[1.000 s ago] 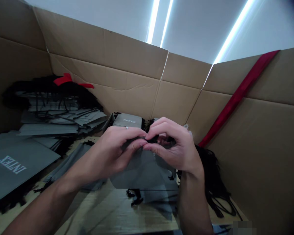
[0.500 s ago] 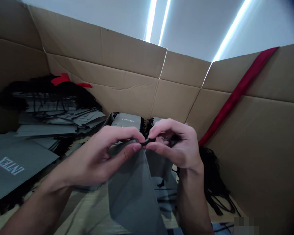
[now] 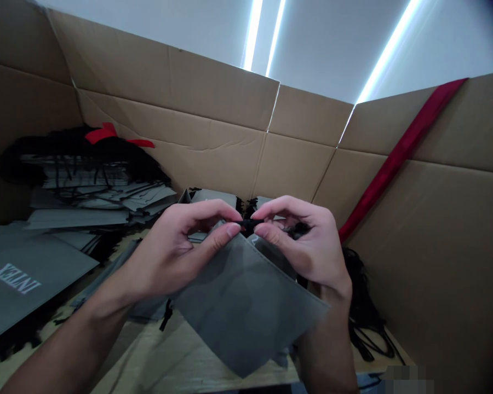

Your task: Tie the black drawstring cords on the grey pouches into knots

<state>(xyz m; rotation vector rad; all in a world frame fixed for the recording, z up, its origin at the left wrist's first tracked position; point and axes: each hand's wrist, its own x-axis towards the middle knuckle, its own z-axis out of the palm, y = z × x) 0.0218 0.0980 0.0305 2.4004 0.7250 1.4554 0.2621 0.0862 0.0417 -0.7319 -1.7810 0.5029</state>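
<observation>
Grey bag (image 3: 246, 306) is held up between the two hands, above the surface (image 3: 160, 361), its body hung at a slant so that one corner is pointed downward and another is set in front of the right forearm. A short length of black cord (image 3: 251, 225) is stretched across the small gap at the bag's upper edge. One end is pinched by the left hand (image 3: 175, 257), its thumb and forefinger nearly closed; the other end is gripped in the same way by the right hand (image 3: 310, 257). Something dark is also seen inside the curl of the right hand — what it is cannot be told.

At the left, a flat bag (image 3: 41, 273) is laid with its INTEX lettering turned upside down to the view. Behind it, a stack of bags (image 3: 86, 216) is topped by a tangle of black cords and a red strip (image 3: 102, 133). More bags (image 3: 216, 195) are partly hidden behind the hands, near the cardboard wall (image 3: 213, 115). To the right, a bundle of cords (image 3: 359, 312) is heaped just beside the right forearm, and a dark red band (image 3: 402, 158) is run slantwise down the cardboard.
</observation>
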